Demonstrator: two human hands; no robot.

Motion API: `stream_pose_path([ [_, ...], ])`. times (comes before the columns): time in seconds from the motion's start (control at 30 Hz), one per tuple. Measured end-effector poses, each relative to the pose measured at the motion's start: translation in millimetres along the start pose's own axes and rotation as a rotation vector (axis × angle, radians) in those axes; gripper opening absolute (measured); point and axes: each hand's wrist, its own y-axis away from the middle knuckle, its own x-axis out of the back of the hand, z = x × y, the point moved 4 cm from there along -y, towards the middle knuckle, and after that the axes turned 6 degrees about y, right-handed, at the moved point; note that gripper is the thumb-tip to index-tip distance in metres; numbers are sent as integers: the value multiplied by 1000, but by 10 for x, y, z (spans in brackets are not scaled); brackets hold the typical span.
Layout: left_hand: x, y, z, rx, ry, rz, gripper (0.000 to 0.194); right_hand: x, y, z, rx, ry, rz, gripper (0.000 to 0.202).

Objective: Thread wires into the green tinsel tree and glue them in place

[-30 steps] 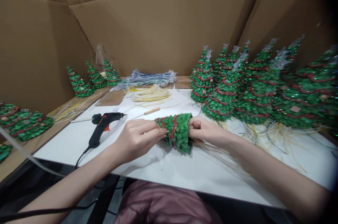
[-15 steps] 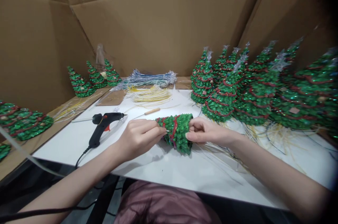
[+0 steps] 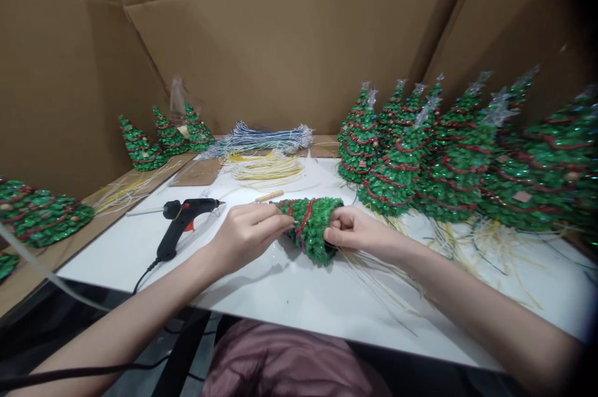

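Observation:
A small green beaded Christmas tree (image 3: 312, 225) with red garland lies on its side above the white table (image 3: 289, 291), its tip pointing left. My right hand (image 3: 351, 230) grips its wide base. My left hand (image 3: 250, 235) pinches the tree near the tip, where a thin pale wire seems to run between the fingers. A black hot glue gun (image 3: 181, 222) rests on the table just left of my left hand.
Several finished trees (image 3: 434, 160) crowd the right side, over loose yellow wires (image 3: 471, 247). Wire bundles, yellow (image 3: 264, 167) and blue-white (image 3: 261, 138), lie at the back. A wooden-handled tool (image 3: 267, 196) lies behind the tree. More trees (image 3: 161, 138) stand at left. Cardboard walls enclose everything.
Both hands have lifted and turned the tree slightly; its base now sits a little higher and my right fingers have shifted on the base. The glue gun has not moved.

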Motion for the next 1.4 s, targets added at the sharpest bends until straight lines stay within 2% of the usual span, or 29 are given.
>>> stream_pose_path([
  [0.17,192,125,-20,81,-22,-23,16,-18,5,-10,-14,16,17,48],
  [0.33,639,578,1,209,-102,-62,19,-20,10,-19,-42,52,50,51],
  [0.5,1067,1254,-99,490,-235,-119,12,-32,6,-19,-45,55,52,50],
  [0.6,1237,1533,-166,673,-286,-76,14,-39,0,-9,-42,55,45,50],
  [0.67,1312,1616,-217,811,-338,10,14,-42,-5,-1,-40,49,45,48],
  [0.7,1316,1628,-252,879,-352,11,14,-44,-6,3,-38,42,46,48],
  [0.77,1262,1582,-325,923,-337,-45,16,-49,-9,7,-39,29,45,46],
  [0.93,1020,1392,-552,880,-264,-175,30,-76,-13,-21,-25,0,24,45],
  [1.1,861,1328,-711,854,-203,-226,32,-109,-12,-68,-29,-25,39,45],
  [1.3,751,1311,-782,1027,-109,-207,42,-138,-21,-74,-32,-63,38,46],
  [1.4,740,1304,-788,1071,-59,-180,44,-146,-22,-68,-46,-67,50,49],
])
